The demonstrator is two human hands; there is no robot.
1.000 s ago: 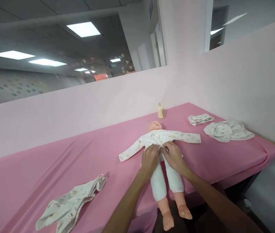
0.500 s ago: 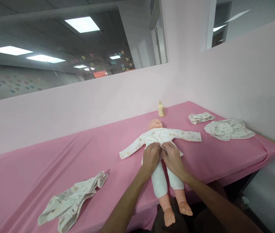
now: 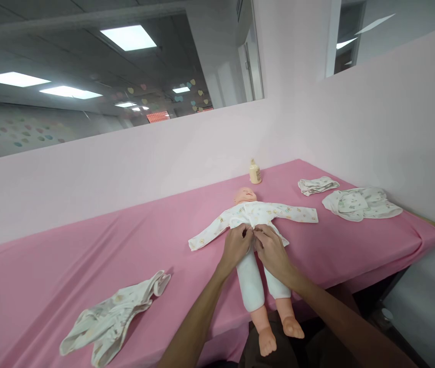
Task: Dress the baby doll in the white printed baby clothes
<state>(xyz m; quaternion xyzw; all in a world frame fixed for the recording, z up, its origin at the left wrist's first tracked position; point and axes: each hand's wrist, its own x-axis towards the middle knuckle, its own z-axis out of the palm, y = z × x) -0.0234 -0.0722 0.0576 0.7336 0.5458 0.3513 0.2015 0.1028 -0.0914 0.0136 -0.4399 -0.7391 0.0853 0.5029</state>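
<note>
A baby doll [image 3: 245, 196] lies on its back, head toward the wall and bare feet at the near table edge. It wears a white printed long-sleeved shirt [image 3: 255, 210], sleeves spread wide, and white trousers [image 3: 250, 281]. At the shirt's lower front, my left hand [image 3: 237, 244] is closed in a pinch on a thin white tie string. Close against it, my right hand [image 3: 273, 249] also pinches the string, fingers bent over the doll's belly. My fingers mostly hide the string and the cloth beneath.
A pink cloth [image 3: 133, 240] covers the table. A crumpled white printed garment [image 3: 115, 317] lies front left. Folded white cloth [image 3: 318, 185] and a larger printed cloth piece [image 3: 362, 204] lie at right. A cream bottle [image 3: 255, 172] stands near the wall behind the doll.
The white string loop between my hands has become less visible. My left fingers have curled and turned slightly, while the doll and the other cloths stay in place.
</note>
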